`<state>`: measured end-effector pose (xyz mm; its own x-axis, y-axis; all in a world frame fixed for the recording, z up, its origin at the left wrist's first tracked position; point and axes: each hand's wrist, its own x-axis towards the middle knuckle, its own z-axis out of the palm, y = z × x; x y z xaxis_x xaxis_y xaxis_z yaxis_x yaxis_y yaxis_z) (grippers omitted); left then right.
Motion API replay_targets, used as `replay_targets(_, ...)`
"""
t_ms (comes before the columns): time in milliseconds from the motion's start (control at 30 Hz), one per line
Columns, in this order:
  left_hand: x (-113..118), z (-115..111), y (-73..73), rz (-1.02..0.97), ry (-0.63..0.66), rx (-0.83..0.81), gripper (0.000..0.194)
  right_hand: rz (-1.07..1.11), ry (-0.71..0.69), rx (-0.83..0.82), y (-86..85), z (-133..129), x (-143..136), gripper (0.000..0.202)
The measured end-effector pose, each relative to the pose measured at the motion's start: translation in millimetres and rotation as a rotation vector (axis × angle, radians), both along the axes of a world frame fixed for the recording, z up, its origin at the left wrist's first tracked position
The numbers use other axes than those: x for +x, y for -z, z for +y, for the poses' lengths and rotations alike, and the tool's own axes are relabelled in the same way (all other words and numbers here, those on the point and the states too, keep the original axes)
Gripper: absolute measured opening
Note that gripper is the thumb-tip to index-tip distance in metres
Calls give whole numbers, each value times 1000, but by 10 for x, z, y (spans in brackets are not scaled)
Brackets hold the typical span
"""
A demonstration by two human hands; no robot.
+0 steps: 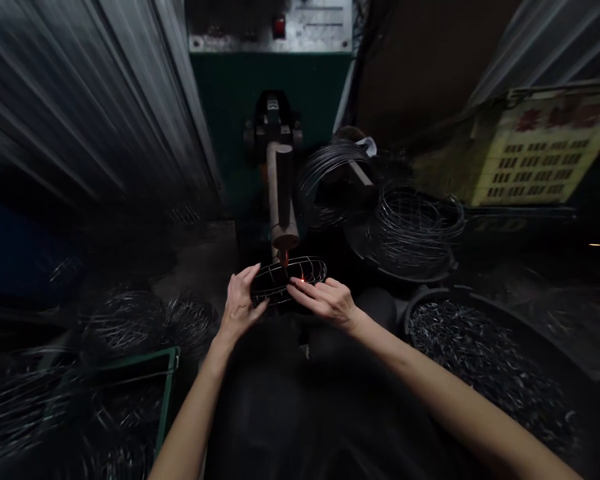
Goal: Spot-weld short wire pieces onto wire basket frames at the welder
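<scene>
A round wire frame [307, 260] with crossing wires sits under the tip of a spot welder [283, 200], where a spot glows orange. My left hand [240, 300] grips the frame's left rim, thumb below and fingers above. At the frame's near right side, my right hand [323, 299] has its fingers pressed together by the rim, next to a small bright orange glint. Whatever is pinched between those fingers is too small to make out.
Right of the machine lie wire coils [325, 167] and a stack of wire rings [420, 220]. A black tub [407, 313] of small metal pieces stands near my right forearm. To the left is a green-rimmed crate [174, 373] with wire parts; a yellow crate [530, 163] stands far right.
</scene>
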<state>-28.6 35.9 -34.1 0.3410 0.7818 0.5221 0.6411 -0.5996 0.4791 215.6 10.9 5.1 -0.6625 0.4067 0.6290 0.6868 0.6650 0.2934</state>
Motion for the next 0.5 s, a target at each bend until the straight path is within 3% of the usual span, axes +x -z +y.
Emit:
replay_targets(100,-85,-29,229,-126,-99,-50,83,175,146,-130,45,-376,339,29)
replay_targets(167,-106,-29,371,-227,-134,-95,83,328,345,-264,181,-693,730,26)
replay_targets(267,-74,-10,491,-337,-151,-100,83,563,891,-461,541,-1199,1460,38)
replay_targets(333,-33,0,509,-389,-159,-75,81,550,1222,-706,836,-1524,1902,46)
replay_targets(400,4,-16,499,-424,-169,-45,78,516,1298,-994,1115,-1798,2202,43)
replay_targets(500,42,-113,454,-429,-166,-6,75,569,1165,-1283,1380,-2029,2347,32)
